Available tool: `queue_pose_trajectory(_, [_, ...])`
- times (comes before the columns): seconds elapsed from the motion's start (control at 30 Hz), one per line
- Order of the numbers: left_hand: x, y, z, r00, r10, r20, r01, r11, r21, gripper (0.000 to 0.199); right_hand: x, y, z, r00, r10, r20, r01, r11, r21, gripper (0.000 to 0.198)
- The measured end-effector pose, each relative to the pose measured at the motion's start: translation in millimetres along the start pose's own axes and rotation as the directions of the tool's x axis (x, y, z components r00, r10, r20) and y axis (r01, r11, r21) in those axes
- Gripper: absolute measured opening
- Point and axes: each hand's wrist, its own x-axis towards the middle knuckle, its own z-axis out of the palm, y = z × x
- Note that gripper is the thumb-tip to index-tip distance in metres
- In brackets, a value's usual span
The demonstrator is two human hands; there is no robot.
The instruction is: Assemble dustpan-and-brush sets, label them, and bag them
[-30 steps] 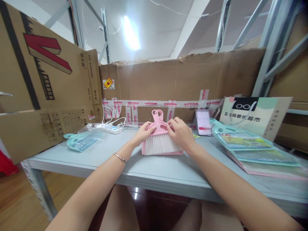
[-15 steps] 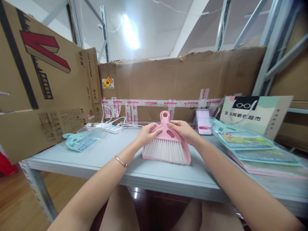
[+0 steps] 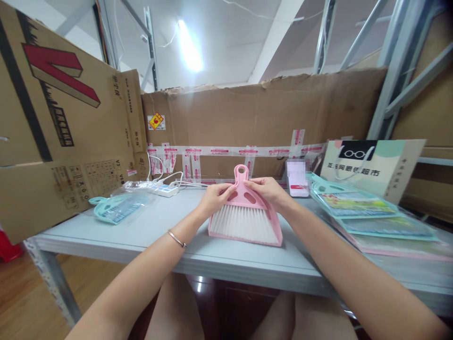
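A pink hand brush [image 3: 245, 215] with white bristles sits against a matching pink dustpan [image 3: 277, 230], both propped up with handles at the top and the wide edge low on the table. My left hand [image 3: 214, 198] grips the left side of the brush, its thumb near the handle's base. On the other side, my right hand [image 3: 271, 192] is closed on the right shoulder, thumb and fingers by the neck. Most fingertips of both hands are hidden behind the set, so how the grip splits between brush and dustpan is partly hidden.
On the grey table [image 3: 141, 238] a wrapped mint dustpan set [image 3: 116, 208] lies left, near a power strip [image 3: 165, 190]. Several wrapped sets [image 3: 368, 208] are stacked right, before a paper bag [image 3: 371, 165]. A phone [image 3: 297, 178] leans against the back cardboard [image 3: 226, 118].
My left thumb has drawn up and left toward the brush's edge, uncovering the left slot. The brush and dustpan lean slightly differently. The whole view has shifted a little.
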Motion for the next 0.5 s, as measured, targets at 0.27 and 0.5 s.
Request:
queue_pose_trajectory(0.27, [4.6, 0.2, -1.1, 0.997, -0.076, 0.028, 0.077, 0.996, -0.033, 0.037, 2.2, 3.4, -1.3, 0.997, -0.07, 0.044, 0.072, 0.996, -0.058, 0.04])
queue_pose_trajectory(0.5, [19.7, 10.6, -9.6, 0.945, -0.309, 0.105, 0.326, 0.879, -0.347, 0.038, 4.0, 6.1, 3.2, 0.994, -0.087, 0.064, 0.092, 0.992, -0.084, 0.037])
